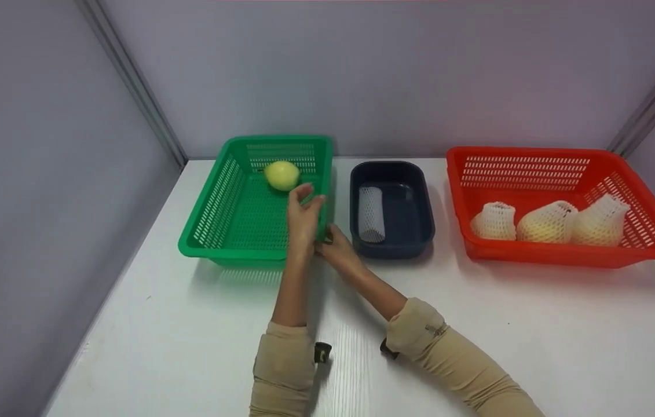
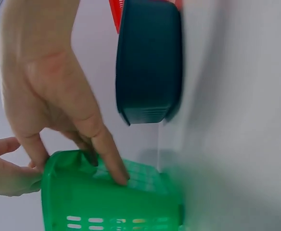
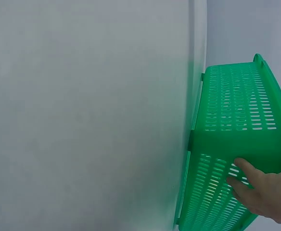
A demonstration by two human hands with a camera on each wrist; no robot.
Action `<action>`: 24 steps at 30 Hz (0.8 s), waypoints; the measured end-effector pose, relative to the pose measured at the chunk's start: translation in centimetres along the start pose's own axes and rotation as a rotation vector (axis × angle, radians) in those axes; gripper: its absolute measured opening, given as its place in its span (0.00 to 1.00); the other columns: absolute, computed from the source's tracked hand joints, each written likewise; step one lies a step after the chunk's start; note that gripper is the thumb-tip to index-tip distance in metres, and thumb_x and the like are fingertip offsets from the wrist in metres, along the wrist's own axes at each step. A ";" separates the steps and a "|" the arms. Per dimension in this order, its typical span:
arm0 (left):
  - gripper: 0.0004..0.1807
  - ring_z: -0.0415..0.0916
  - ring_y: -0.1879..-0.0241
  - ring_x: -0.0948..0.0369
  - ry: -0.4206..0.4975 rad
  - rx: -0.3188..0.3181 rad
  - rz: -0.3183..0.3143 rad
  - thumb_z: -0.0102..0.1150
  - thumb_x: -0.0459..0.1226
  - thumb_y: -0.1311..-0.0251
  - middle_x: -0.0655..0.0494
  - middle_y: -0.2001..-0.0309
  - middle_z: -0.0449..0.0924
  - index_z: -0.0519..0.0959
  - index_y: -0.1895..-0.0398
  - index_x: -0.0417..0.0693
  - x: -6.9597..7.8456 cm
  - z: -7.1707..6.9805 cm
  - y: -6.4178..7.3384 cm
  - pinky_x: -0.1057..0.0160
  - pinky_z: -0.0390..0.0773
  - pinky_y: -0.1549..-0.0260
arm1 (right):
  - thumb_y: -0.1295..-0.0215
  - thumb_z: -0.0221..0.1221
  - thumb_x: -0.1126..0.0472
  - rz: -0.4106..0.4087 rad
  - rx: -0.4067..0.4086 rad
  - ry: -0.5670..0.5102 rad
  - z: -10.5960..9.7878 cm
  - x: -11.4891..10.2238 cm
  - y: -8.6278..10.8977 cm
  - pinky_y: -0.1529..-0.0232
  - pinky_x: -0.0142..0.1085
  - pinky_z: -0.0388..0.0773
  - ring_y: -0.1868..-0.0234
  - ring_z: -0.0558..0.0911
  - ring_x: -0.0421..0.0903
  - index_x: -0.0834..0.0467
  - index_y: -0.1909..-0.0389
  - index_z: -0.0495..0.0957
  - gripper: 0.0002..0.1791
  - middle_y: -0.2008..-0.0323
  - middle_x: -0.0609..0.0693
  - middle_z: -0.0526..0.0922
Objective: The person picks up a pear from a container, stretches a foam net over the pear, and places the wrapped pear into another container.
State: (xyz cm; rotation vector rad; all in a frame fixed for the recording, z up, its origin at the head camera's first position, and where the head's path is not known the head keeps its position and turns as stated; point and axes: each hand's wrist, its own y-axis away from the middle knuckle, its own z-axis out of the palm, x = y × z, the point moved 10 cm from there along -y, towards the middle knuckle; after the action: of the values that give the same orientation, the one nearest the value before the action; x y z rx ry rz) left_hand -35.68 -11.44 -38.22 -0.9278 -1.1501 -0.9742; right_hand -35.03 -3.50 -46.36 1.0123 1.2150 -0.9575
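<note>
My right hand (image 1: 340, 249) grips the near right corner of the green basket (image 1: 240, 253). In the left wrist view this hand (image 2: 54, 91) has one digit at the rim and other fingers along the outer wall. The right wrist view shows fingers (image 3: 241, 185) against the slotted side. My left hand (image 1: 303, 220) is over the basket's right rim, thumb and fingers apart with nothing between them; part of it (image 2: 6, 173) shows by the rim in the left wrist view. A bare yellow pear (image 1: 282, 175) lies at the back of the basket, beyond the left fingertips.
Right of the basket stands a dark blue tub (image 1: 408, 231) with a rolled white foam net (image 1: 371, 214) in it. Farther right, a red basket (image 1: 564, 255) contains several foam-netted fruits (image 1: 547, 223). Grey walls enclose the white table (image 1: 188, 347) at the back and sides.
</note>
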 end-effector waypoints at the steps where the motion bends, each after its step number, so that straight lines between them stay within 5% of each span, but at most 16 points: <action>1: 0.20 0.67 0.47 0.51 -0.015 -0.006 0.003 0.52 0.27 0.39 0.42 0.43 0.64 0.65 0.43 0.35 0.4 0.0 -0.1 0.60 0.68 0.50 | 0.40 0.53 0.66 0.001 0.001 -0.010 0.0 0.0 0.0 0.46 0.41 0.68 0.41 0.66 0.55 0.68 0.37 0.55 0.31 0.39 0.63 0.61; 9: 0.21 0.65 0.45 0.55 -0.238 -0.083 0.143 0.52 0.32 0.37 0.46 0.41 0.62 0.64 0.41 0.39 7.3 1.3 -2.3 0.62 0.69 0.53 | 0.36 0.54 0.65 0.034 0.027 -0.030 -0.4 0.1 -0.1 0.45 0.41 0.66 0.41 0.67 0.54 0.67 0.37 0.54 0.30 0.39 0.63 0.62; 14: 0.22 0.64 0.44 0.55 -0.462 -0.108 0.152 0.51 0.34 0.36 0.46 0.41 0.62 0.63 0.40 0.39 10.4 2.3 -5.6 0.64 0.68 0.52 | 0.37 0.54 0.66 0.022 0.001 -0.064 -0.5 -0.1 0.3 0.45 0.41 0.67 0.44 0.69 0.54 0.67 0.37 0.54 0.29 0.41 0.63 0.63; 20: 0.22 0.61 0.43 0.55 -0.678 -0.184 0.048 0.47 0.35 0.35 0.44 0.40 0.62 0.62 0.39 0.38 9.5 2.8 -9.8 0.64 0.65 0.50 | 0.34 0.51 0.68 0.004 -0.036 -0.098 -0.4 -0.1 1.2 0.46 0.41 0.68 0.44 0.68 0.55 0.69 0.37 0.52 0.28 0.41 0.67 0.61; 23: 0.21 0.64 0.46 0.54 -0.775 -0.220 -0.014 0.46 0.34 0.34 0.43 0.41 0.64 0.62 0.40 0.36 7.8 2.7 -11.5 0.61 0.67 0.52 | 0.34 0.50 0.68 0.008 -0.048 -0.099 -0.4 -0.1 1.8 0.46 0.42 0.67 0.43 0.67 0.56 0.70 0.36 0.50 0.29 0.40 0.67 0.60; 24: 0.20 0.65 0.48 0.54 -0.822 -0.224 -0.007 0.46 0.34 0.35 0.42 0.43 0.65 0.64 0.42 0.35 6.2 2.4 -13.2 0.61 0.69 0.54 | 0.34 0.50 0.68 0.013 -0.052 -0.102 -0.4 0.0 2.0 0.45 0.42 0.67 0.42 0.67 0.56 0.69 0.36 0.50 0.30 0.40 0.67 0.59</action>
State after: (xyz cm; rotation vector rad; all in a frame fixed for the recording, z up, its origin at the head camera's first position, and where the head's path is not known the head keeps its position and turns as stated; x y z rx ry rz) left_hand -48.12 -14.04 -30.60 -1.5849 -1.7406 -0.7398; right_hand -33.20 -2.57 -46.18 0.9187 1.1417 -0.9517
